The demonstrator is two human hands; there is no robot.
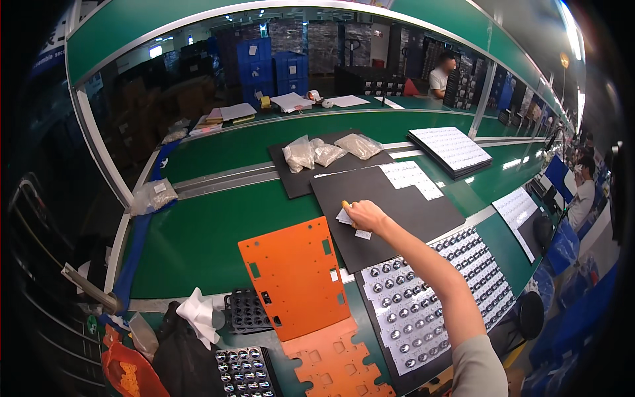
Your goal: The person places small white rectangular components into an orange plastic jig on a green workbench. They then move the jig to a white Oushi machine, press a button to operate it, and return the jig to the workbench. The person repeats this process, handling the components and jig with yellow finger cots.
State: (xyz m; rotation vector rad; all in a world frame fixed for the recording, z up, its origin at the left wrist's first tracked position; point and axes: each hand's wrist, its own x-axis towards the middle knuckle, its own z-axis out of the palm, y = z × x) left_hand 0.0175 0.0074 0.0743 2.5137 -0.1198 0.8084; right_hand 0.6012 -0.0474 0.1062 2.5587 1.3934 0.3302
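My right hand (365, 216) reaches over a black sheet (397, 228) at the middle of the bench, a yellow cover on one fingertip. Its fingers are closed on a small white square board (343, 216), partly hidden by the hand. A second small white board (363, 234) lies just below the hand. At the sheet's far right corner several such boards (411, 180) lie edge to edge. Under my forearm is a white panel (390, 317) set with rows of shiny round lenses. My left hand is out of view.
An orange plate (297, 278) leans above an orange cut-out fixture (340, 360). Black lens trays (245, 370) stand near the front edge. Clear bags (299, 154) lie on another black sheet beyond; a stack of white panels (453, 149) sits far right. People work in the background.
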